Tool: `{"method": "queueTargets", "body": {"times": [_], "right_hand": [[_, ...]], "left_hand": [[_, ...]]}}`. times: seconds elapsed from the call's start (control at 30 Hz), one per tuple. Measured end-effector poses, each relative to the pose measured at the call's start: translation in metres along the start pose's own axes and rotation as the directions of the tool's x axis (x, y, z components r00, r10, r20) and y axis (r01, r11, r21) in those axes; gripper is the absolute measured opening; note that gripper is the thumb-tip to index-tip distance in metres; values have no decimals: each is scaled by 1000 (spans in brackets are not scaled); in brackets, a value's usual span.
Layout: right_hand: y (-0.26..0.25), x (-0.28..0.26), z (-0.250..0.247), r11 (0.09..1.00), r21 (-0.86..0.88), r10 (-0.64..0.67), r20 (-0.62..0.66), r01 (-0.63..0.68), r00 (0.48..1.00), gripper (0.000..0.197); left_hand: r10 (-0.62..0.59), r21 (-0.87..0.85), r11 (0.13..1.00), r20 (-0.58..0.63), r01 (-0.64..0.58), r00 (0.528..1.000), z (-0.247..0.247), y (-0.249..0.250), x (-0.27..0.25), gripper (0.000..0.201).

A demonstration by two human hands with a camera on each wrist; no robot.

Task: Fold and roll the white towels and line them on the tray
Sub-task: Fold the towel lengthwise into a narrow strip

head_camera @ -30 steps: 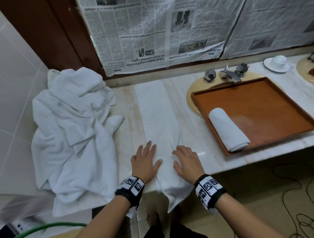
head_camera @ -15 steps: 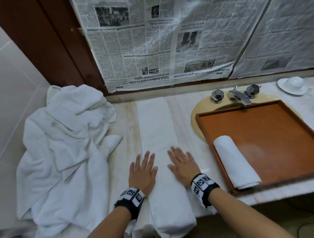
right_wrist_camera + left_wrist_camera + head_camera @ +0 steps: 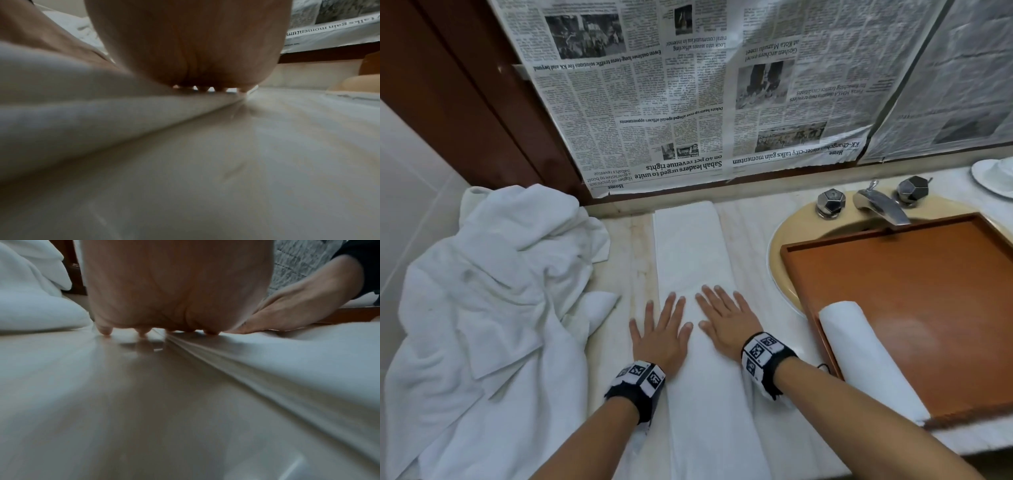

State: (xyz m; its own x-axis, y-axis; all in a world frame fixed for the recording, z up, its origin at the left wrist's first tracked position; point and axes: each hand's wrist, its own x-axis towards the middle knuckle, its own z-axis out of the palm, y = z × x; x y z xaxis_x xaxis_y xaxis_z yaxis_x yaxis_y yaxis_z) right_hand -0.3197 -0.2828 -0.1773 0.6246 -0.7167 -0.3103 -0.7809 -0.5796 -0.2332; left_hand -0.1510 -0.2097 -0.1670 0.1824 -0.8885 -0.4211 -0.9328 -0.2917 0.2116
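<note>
A white towel (image 3: 690, 253) folded into a long narrow strip lies on the marble counter, running from the back wall to the front edge and hanging over it. My left hand (image 3: 659, 327) lies flat, partly on the strip's left edge and partly on the counter. My right hand (image 3: 726, 317) lies flat on the strip's right half. In the left wrist view the left hand (image 3: 164, 288) presses down beside the folded towel's edge (image 3: 267, 356); the right wrist view shows the right hand (image 3: 185, 45) flat on the towel (image 3: 82, 100). One rolled white towel (image 3: 866, 356) lies along the left side of the brown tray (image 3: 928, 284).
A heap of loose white towels (image 3: 482, 308) covers the counter's left end. The tray sits over a yellowish sink (image 3: 784, 246) with a metal tap (image 3: 880, 205) behind it. A white cup and saucer (image 3: 993, 174) stands far right. Newspaper (image 3: 688, 92) covers the wall.
Both hands have slid away from me along the folded strip, from its near end by the counter edge toward its middle, staying flat. The head view has moved closer.
</note>
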Motion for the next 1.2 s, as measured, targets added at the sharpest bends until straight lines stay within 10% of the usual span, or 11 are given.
{"method": "queueTargets", "body": {"times": [0.63, 0.9, 1.2], "right_hand": [[49, 107, -68, 968, 135, 221, -75, -210, 972, 58], [6, 3, -18, 979, 131, 157, -21, -153, 987, 56], [-19, -81, -3, 919, 290, 311, -118, -267, 943, 59]], "left_hand": [[-86, -131, 988, -35, 81, 996, -76, -7, 134, 72], [97, -88, 991, -98, -105, 990, -24, -18, 39, 63], [-19, -280, 959, -231, -48, 973, 4, -32, -38, 51]]}}
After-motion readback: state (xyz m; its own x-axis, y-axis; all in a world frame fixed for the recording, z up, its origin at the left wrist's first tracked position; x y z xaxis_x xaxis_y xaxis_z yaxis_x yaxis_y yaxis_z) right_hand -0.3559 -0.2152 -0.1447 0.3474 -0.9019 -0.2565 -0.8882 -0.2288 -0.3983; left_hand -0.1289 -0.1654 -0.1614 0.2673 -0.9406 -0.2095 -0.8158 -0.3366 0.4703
